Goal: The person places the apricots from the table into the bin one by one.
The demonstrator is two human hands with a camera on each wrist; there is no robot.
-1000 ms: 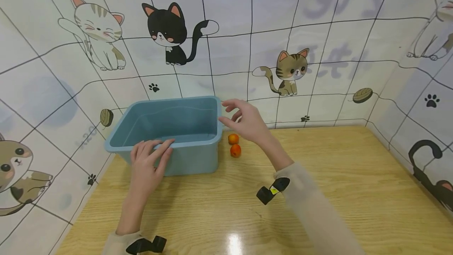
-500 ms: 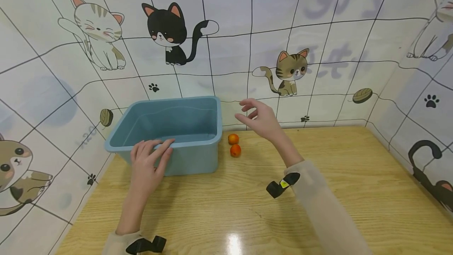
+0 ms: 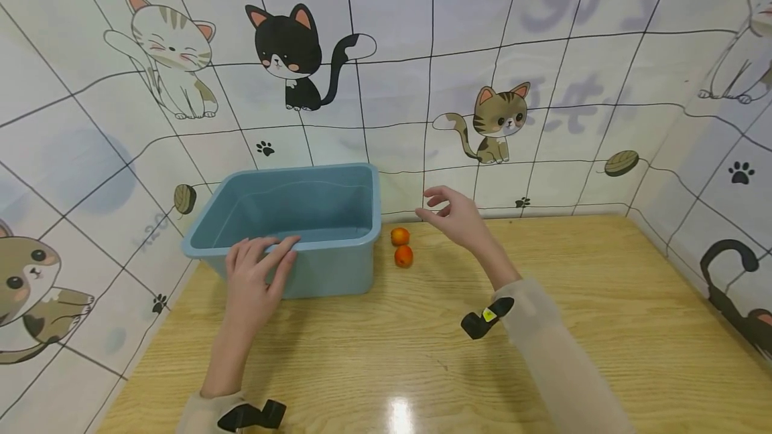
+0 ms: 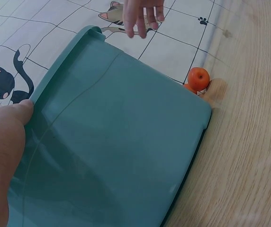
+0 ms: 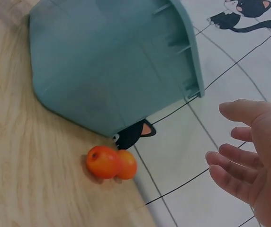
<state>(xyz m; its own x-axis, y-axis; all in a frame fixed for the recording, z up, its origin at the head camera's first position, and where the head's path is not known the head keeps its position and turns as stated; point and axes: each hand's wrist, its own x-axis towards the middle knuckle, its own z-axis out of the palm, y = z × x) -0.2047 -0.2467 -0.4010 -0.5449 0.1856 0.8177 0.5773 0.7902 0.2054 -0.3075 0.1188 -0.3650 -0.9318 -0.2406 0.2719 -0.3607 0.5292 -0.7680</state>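
Note:
A blue plastic storage bin (image 3: 313,266) stands upright on the wooden table, its open top showing a bare inside. My left hand (image 3: 256,286) grips the bin's front rim, fingers over the edge and thumb on the outer wall; the left wrist view has the thumb (image 4: 19,111) at that rim. To the right of the bin, my right hand (image 3: 455,220) hovers with loosely bent fingers and nothing in them. Below and left of it, two small orange-red fruits, a nearer one (image 3: 403,256) and a farther one (image 3: 400,236), lie close together beside the bin.
A wall covering (image 3: 398,72) printed with cats and grid lines rises behind and at both sides of the wooden table (image 3: 579,300). The bin's back stands near it. Table surface extends to the right and front.
My right hand has moved right, away from the bin's right rim, and dropped slightly. The left hand keeps its place on the front rim; the bin and fruits stay put.

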